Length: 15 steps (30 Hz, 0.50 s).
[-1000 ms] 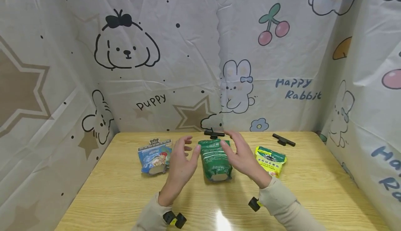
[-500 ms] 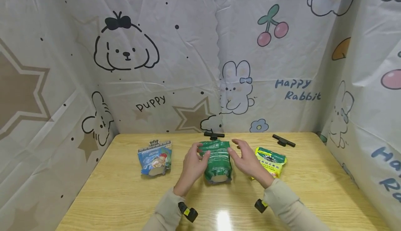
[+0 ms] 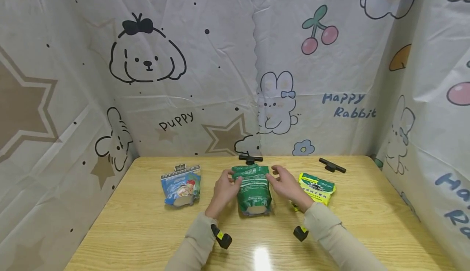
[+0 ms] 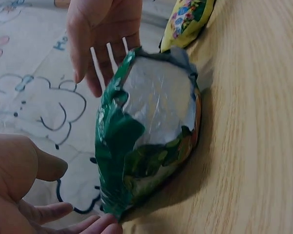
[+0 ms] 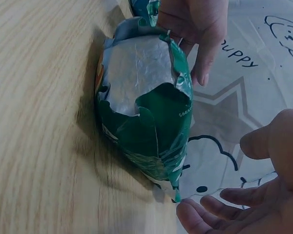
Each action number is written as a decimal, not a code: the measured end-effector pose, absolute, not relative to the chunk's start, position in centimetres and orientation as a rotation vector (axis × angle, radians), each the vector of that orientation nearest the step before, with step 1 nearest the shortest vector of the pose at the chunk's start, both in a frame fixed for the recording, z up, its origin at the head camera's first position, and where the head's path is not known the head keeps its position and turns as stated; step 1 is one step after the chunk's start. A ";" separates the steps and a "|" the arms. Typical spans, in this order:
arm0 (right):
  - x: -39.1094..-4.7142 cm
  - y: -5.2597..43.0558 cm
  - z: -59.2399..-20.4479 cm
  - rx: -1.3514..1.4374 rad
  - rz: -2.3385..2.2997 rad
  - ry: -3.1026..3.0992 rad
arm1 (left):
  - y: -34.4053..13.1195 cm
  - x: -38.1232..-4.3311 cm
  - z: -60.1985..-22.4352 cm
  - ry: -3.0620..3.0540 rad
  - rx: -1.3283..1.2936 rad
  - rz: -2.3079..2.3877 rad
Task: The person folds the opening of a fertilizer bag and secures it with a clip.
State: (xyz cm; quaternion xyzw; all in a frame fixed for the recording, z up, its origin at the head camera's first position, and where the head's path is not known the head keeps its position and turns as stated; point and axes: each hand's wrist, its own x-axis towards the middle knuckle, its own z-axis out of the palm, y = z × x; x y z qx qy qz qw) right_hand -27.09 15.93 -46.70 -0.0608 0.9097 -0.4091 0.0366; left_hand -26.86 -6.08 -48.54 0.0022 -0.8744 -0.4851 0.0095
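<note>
A green plastic packet (image 3: 254, 193) with white print lies on the wooden table, its flat silvery end (image 4: 161, 100) towards the person. My left hand (image 3: 224, 190) is at its left side, thumb over the edge in the head view. On the other side my right hand (image 3: 288, 187) faces it, thumb at the packet's right edge. Both wrist views show thumbs held apart from the fingers; the left fingertips (image 4: 105, 224) are right at the packet's edge. Likewise the right fingertips (image 5: 188, 209) come up to its far corner. Neither hand is curled round it.
To the left lies a blue packet (image 3: 181, 189) with a dark top strip. A yellow and green packet (image 3: 318, 191) lies beyond the right hand. Black T-shaped stands (image 3: 332, 165) sit near the table's back edge, where a printed curtain (image 3: 220, 79) hangs.
My left hand has moved right, from beside the blue packet to the green packet's left side. The right hand has lowered slightly beside it. The packets have stayed in place.
</note>
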 end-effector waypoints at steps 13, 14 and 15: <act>-29.6 15.3 -47.6 -0.030 -1.224 2.645 | -6.1 -28.9 -49.6 -2.805 0.149 -1.647; -29.7 15.2 -47.6 -0.019 -1.224 2.636 | -6.1 -29.0 -49.6 -2.797 0.161 -1.657; -29.9 15.2 -47.6 -0.001 -1.226 2.624 | -6.1 -29.2 -49.6 -2.787 0.176 -1.670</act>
